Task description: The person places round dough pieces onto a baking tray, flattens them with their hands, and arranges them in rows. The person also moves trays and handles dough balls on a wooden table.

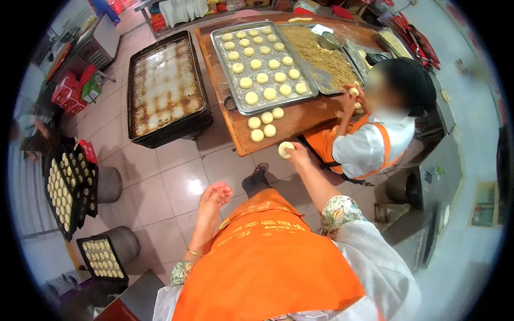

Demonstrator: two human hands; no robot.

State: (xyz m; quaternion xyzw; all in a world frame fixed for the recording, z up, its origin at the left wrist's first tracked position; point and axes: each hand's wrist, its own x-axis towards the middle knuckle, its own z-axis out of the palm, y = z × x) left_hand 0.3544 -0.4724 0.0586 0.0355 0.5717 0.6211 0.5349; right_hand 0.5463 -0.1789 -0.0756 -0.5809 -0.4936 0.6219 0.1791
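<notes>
My right hand (300, 154) grips a round, pale, flattened dough cake (286, 150) by its edge, out past the near corner of the wooden table (241, 140). My left hand (214, 197) hangs above the tiled floor, loosely curled and with nothing visible in it. Several similar dough cakes (266, 117) sit in a cluster on the table's corner. Behind them, a metal baking tray (241, 108) bears rows of dough cakes (255, 64) on a floury surface. A metal ring (230, 102) lies beside that tray's left edge.
A co-worker (377, 136) at the table's right handles a dough ball (353, 91). Crumbly brown filling (313, 52) with a metal bowl (329, 40) lies behind. Stacked dark baking trays (170, 134) stand left of the table. Loaded trays (102, 257) rest at far left near stools (124, 243).
</notes>
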